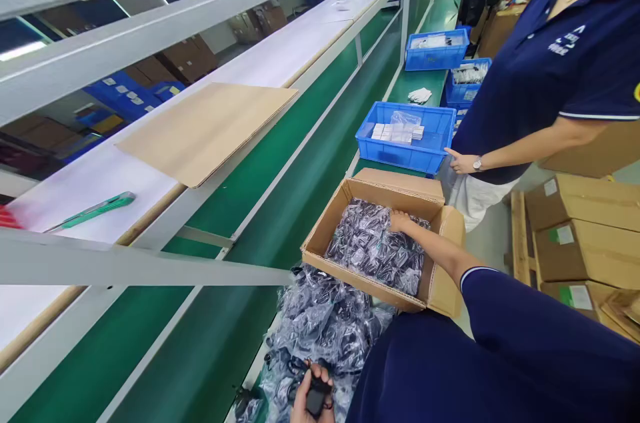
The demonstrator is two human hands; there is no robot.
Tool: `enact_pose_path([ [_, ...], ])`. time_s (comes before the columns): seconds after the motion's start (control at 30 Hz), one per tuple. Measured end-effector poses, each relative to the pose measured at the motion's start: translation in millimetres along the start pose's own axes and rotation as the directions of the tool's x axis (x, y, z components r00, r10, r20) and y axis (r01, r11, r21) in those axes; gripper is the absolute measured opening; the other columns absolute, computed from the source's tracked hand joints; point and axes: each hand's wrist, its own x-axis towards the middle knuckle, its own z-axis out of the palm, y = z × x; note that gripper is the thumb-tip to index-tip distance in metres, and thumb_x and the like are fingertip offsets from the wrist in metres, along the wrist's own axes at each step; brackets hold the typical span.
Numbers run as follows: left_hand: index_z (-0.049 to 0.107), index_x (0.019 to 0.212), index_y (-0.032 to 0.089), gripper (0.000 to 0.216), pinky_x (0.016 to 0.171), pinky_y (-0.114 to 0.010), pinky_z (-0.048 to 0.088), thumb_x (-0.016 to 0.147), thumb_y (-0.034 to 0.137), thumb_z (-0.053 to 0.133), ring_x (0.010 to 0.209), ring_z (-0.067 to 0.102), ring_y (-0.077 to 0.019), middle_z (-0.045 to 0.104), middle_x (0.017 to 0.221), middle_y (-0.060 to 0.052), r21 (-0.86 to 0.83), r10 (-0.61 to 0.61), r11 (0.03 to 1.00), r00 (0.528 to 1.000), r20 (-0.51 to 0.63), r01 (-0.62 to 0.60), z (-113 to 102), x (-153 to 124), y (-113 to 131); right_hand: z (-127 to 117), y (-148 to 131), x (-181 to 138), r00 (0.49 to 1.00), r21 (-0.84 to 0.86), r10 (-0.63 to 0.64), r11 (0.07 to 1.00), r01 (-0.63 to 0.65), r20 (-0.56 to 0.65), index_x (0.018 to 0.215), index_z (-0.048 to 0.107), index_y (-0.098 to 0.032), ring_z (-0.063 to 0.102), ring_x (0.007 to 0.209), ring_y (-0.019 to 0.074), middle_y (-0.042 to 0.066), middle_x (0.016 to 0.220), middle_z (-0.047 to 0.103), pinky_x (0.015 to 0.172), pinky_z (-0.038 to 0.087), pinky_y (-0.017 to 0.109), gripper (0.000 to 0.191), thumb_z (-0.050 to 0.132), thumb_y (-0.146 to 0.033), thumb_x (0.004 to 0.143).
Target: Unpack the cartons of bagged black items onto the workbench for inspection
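My left hand (320, 396) is closed around a black power adapter (316, 397) with its dark cable, low in the view. Beneath and beyond it spreads a heap of clear plastic bags (320, 326) with black adapters and cables in them. My right hand (399, 221) reaches into an open cardboard box (367, 288) full of bagged black items (370, 249). It rests on those bags toward the far side. Its fingertips are hidden, so whether it grips one does not show.
Past the box, a person (535, 83) touches a blue bin (405, 155) of small white boxes. More blue bins (435, 59) stand farther along the green bench. A cardboard sheet (210, 129) and a green cutter (97, 209) lie on the white shelf. Cartons (585, 236) are stacked right.
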Motion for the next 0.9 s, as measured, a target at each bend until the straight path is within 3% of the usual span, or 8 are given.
enact_pose_path([
  [0.23,0.051,0.078,0.017,0.03,0.04,-0.017,0.034,0.053,0.021,0.068,0.056,0.045,-0.0105,0.044,0.065,0.001,-0.011,-0.12,0.993,0.984,-0.134,0.12,12,8,7,9,11,18,1.0,0.041,0.016,0.999,-0.016,0.011,0.139,0.027,-0.005,0.043,0.118,0.0327,0.024,0.132,0.032,0.099,0.034,0.038,0.09,0.066,-0.052,0.072],
  [0.33,0.053,0.08,0.017,0.037,0.037,-0.017,0.029,0.05,0.024,0.073,0.058,0.045,-0.0109,0.046,0.068,0.001,0.0,-0.108,0.994,0.986,-0.124,0.109,14,9,5,10,18,18,0.999,0.05,-0.035,0.998,0.035,0.004,0.139,0.028,-0.007,0.044,0.117,0.0309,0.022,0.131,0.035,0.099,0.034,0.035,0.087,0.065,-0.051,0.074],
  [0.53,0.056,0.078,0.016,0.038,0.042,-0.018,0.033,0.049,0.027,0.077,0.059,0.046,-0.0107,0.047,0.068,0.0,0.004,-0.072,0.997,0.993,-0.093,0.073,13,11,1,4,26,14,0.997,0.016,-0.073,0.997,0.073,-0.007,0.135,0.035,-0.003,0.048,0.113,0.0273,0.021,0.127,0.041,0.097,0.036,0.029,0.07,0.057,-0.042,0.081],
  [0.73,0.054,0.084,0.017,0.045,0.042,-0.019,0.029,0.05,0.032,0.078,0.056,0.046,-0.0105,0.048,0.066,0.001,0.007,-0.012,1.0,0.999,-0.051,0.012,8,14,0,-14,23,-19,0.99,-0.112,-0.141,0.983,0.142,0.017,0.132,0.04,0.0,0.042,0.119,0.0341,0.025,0.126,0.043,0.1,0.033,0.04,0.063,0.053,-0.038,0.083],
  [0.8,0.053,0.083,0.016,0.042,0.041,-0.019,0.028,0.051,0.032,0.077,0.055,0.046,-0.0106,0.048,0.064,0.001,0.008,0.007,1.0,0.999,-0.039,-0.007,8,15,-1,-19,28,-42,0.964,-0.152,-0.264,0.953,0.263,0.019,0.133,0.04,0.0,0.038,0.123,0.0335,0.025,0.131,0.04,0.103,0.03,0.039,0.065,0.051,-0.042,0.084],
  [0.9,0.054,0.082,0.015,0.038,0.047,-0.022,0.035,0.054,0.032,0.073,0.055,0.047,-0.0113,0.049,0.064,0.001,0.006,0.041,0.999,0.999,-0.032,-0.04,6,16,-1,-17,46,-86,0.812,-0.15,-0.583,0.801,0.58,0.029,0.134,0.043,-0.005,0.039,0.123,0.0328,0.021,0.132,0.043,0.105,0.029,0.042,0.073,0.048,-0.056,0.083],
])
